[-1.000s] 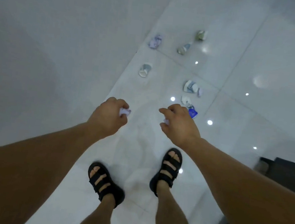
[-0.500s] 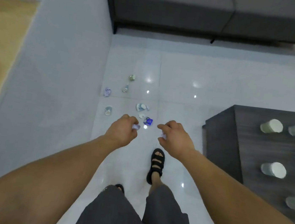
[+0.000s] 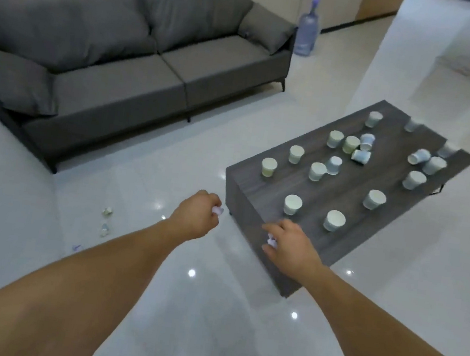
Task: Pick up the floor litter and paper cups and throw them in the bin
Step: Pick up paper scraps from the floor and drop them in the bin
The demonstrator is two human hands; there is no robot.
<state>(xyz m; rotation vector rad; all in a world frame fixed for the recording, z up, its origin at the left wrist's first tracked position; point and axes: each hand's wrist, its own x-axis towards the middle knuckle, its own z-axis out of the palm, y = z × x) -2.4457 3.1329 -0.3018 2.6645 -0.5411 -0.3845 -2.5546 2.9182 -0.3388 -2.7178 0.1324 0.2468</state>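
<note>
We are seeing litter [image 3: 107,212] lying on the floor [image 3: 153,301] at left. Our left hand [image 3: 196,217] is curling round a pale scrap [image 3: 218,211], our right hand [image 3: 293,245] is pinching a second scrap [image 3: 271,240], and paper cups [image 3: 292,204] are standing on the table [image 3: 341,191] at right.

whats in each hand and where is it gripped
Left hand pinches one crumpled scrap in its fingers, right hand a second scrap; both mostly hidden.
</note>
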